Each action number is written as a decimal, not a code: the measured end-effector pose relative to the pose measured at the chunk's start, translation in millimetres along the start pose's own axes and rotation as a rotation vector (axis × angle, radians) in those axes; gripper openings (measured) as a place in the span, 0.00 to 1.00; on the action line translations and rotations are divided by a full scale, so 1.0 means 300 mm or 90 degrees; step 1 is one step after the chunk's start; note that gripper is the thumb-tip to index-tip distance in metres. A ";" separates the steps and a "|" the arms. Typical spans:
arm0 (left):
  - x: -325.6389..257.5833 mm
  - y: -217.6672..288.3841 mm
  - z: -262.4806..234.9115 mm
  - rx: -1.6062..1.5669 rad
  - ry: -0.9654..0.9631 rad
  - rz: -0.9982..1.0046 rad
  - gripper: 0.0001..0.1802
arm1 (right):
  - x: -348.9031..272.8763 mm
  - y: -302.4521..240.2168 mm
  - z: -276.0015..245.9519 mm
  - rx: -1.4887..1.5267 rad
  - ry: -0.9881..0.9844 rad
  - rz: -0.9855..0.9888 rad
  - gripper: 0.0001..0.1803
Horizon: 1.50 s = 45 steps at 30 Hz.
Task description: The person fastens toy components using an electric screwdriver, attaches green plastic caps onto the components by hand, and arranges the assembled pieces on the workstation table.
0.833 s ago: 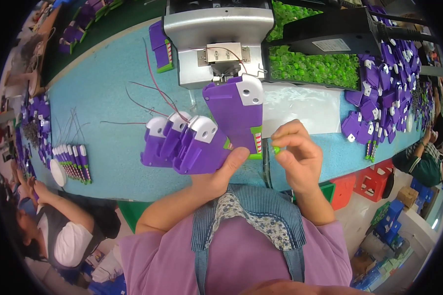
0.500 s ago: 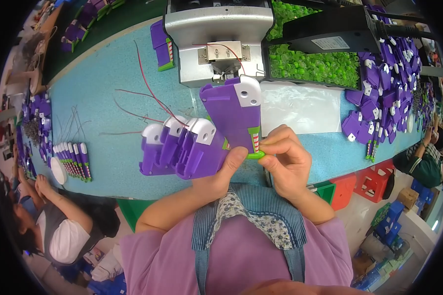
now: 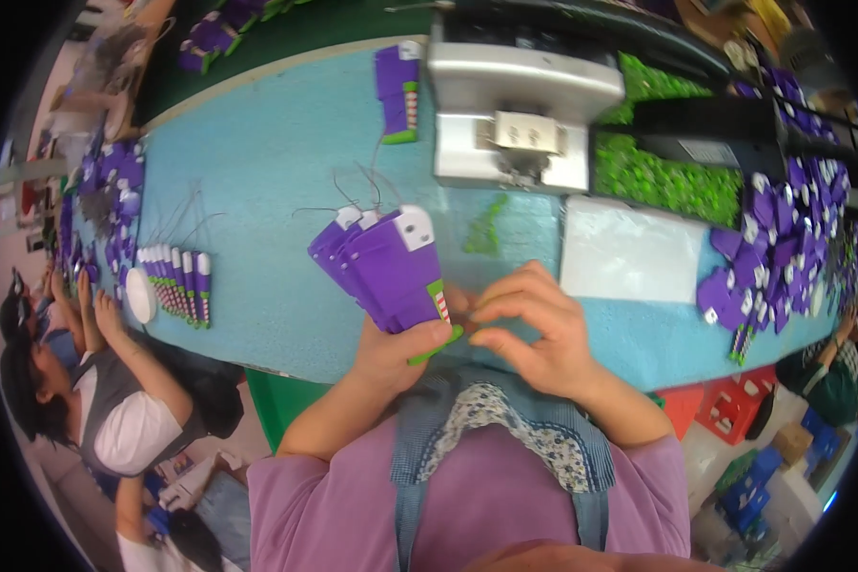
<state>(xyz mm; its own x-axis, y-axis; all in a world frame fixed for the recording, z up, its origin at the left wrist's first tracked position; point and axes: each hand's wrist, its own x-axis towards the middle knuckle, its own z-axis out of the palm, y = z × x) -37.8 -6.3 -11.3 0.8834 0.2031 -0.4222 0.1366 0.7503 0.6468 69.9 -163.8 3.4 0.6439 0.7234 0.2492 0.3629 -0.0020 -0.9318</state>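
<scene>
A fanned stack of purple plastic casings [image 3: 381,272] with white corners is gripped in my left hand [image 3: 388,357]. Thin wires stick up from the stack's far end. The front casing has a red-and-white striped strip and a green end, where my left thumb presses. Just right of that green end is my right hand [image 3: 543,334], slightly blurred, its thumb and fingers apart with nothing visible between them. Some fingers of my left hand are hidden behind the casings.
Beyond my hands stands a grey metal machine [image 3: 524,105]. Right of it are a tray of small green parts [image 3: 672,181], a white sheet [image 3: 629,253] and piled purple casings [image 3: 772,238]. One casing [image 3: 397,91] lies left of the machine; a row of casings [image 3: 176,276] lies left. People sit at both sides.
The view has shifted, so the machine appears farther right. My left hand has gathered the separate casing onto the others in the stack. My right hand has let go of its green end.
</scene>
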 end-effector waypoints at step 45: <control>1.138 1.549 -0.802 1.226 0.706 0.414 0.53 | 0.078 0.152 0.053 -0.349 0.088 0.014 0.09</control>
<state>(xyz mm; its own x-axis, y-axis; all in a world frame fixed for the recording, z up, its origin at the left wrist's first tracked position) 219.5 563.1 -7.5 0.5636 0.7298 0.3870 0.7435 -0.6523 0.1473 90.9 -136.0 -37.5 0.7240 0.6225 0.2973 0.6212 -0.4008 -0.6734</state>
